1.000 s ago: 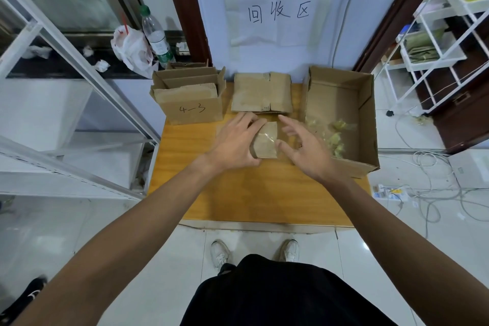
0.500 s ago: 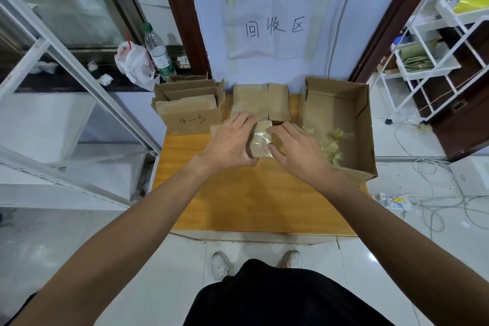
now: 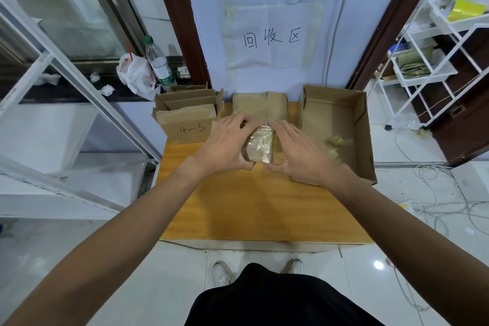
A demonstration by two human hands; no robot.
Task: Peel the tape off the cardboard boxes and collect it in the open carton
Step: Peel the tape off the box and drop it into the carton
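Small brown cardboard box (image 3: 260,144), clear-taped: beside open brown carton (image 3: 333,114).
Left hand (image 3: 225,140): grips box.
Right hand (image 3: 299,151): grips box.

head-worn view, facing down; table (image 3: 264,206) near

A water bottle (image 3: 158,65) stands beside a white bag (image 3: 134,77).

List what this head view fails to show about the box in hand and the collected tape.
Sides and underside of the small box: head view, covered by the left hand and right hand.
Any lifted tape end on it: head view, the hands and glare hide it.
The tape scraps in the open carton: head view, too blurred to count.
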